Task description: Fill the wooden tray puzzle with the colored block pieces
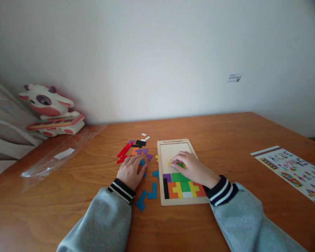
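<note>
A wooden puzzle board (159,175) lies on the table, its near half filled with coloured pieces. Above the board's middle, my right hand (187,166) has its fingers pinched on a yellow puzzle piece (169,163). Part of that piece is hidden by the fingers. A green piece (180,177) lies in the board just below this hand. My left hand (131,171) rests among the loose pieces left of the board, palm down with fingers apart. Partly under its fingertips is a blue piece (142,163). More blue pieces lie nearer me, including an angular one (141,200).
Red (125,149), black (140,143), purple (149,157) and white pieces lie loose beyond my left hand. A clear plastic bag (47,168) and a cow toy keyboard (55,112) are at the left. A printed sheet (291,171) lies at the right. A wall stands behind the table.
</note>
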`<state>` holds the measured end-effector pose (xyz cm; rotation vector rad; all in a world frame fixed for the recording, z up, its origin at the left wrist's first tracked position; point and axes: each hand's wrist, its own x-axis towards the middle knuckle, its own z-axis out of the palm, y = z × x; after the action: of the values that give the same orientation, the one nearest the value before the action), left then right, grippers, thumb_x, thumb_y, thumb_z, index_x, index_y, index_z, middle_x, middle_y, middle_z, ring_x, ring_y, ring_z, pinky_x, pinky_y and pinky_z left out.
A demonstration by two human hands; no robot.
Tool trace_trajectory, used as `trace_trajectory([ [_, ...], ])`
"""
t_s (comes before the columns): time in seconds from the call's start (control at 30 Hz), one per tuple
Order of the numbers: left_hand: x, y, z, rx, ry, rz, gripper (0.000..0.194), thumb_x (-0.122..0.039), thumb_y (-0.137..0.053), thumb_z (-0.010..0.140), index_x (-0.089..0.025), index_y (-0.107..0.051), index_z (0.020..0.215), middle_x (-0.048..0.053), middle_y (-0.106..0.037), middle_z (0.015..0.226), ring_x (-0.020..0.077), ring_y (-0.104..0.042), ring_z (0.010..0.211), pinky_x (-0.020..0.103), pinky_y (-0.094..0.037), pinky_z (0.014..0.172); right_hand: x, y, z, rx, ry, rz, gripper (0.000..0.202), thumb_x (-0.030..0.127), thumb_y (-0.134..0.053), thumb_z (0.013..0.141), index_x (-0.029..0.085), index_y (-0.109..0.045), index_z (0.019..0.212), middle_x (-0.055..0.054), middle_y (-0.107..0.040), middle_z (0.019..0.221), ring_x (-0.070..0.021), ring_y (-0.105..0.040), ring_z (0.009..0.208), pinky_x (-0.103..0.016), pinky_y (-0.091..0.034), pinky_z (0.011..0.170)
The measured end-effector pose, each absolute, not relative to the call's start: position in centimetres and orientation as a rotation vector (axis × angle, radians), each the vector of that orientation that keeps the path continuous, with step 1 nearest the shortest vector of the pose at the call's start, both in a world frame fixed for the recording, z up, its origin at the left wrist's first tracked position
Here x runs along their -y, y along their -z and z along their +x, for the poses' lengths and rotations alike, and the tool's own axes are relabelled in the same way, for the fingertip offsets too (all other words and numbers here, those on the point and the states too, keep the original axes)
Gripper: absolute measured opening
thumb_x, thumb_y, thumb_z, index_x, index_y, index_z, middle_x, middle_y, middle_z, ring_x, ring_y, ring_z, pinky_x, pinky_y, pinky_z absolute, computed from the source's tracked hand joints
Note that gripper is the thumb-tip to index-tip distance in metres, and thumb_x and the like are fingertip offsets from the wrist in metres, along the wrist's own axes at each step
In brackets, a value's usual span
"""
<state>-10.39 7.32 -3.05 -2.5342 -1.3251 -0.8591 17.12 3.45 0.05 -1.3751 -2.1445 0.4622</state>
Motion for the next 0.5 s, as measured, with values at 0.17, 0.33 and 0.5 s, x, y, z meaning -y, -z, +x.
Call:
trace_trajectory([
  [0.17, -8.0, 3.4, -9.8, 1.176, 0.792, -2.736, 0.031, -0.031, -0.05, 0.095, -0.02, -0.062, 0.122, 0.009, -0.065, 0.129, 0.0277, -0.059, 0.118, 0.048, -0.05, 0.098, -3.5, 0.0, 16.7, 2.085, -0.422, -1.342, 0.014, 0.031, -0.059, 0.092, 0.021, -0.069, 0.093, -0.005, -0.067, 0.09, -0.0184, -0.061, 0.085, -0.034, -0.047, 0.081],
  [0.33, -8.3, 3.3, -9.7, 1.155, 0.9, -2.843, 0.023, -0.032, -0.052, 0.095, -0.019, -0.069, 0.107, 0.008, -0.073, 0.11, 0.021, -0.068, 0.104, 0.038, -0.056, 0.094, -3.9, -0.5, 17.3, 1.817, -0.432, -1.28, 0.018, 0.033, -0.054, 0.094, 0.02, -0.067, 0.095, -0.006, -0.068, 0.093, -0.0182, -0.061, 0.083, -0.033, -0.049, 0.078],
  [0.5, -8.0, 3.0, -9.9, 1.176, 0.902, -2.781, 0.023, -0.032, -0.05, 0.097, -0.022, -0.067, 0.108, 0.004, -0.076, 0.097, 0.0175, -0.073, 0.087, 0.028, -0.06, 0.076, -4.6, -0.3, 18.5, 1.553, -0.484, -1.38, 0.026, 0.041, -0.054, 0.091, 0.019, -0.067, 0.094, -0.007, -0.07, 0.089, -0.0187, -0.062, 0.076, -0.032, -0.048, 0.069],
])
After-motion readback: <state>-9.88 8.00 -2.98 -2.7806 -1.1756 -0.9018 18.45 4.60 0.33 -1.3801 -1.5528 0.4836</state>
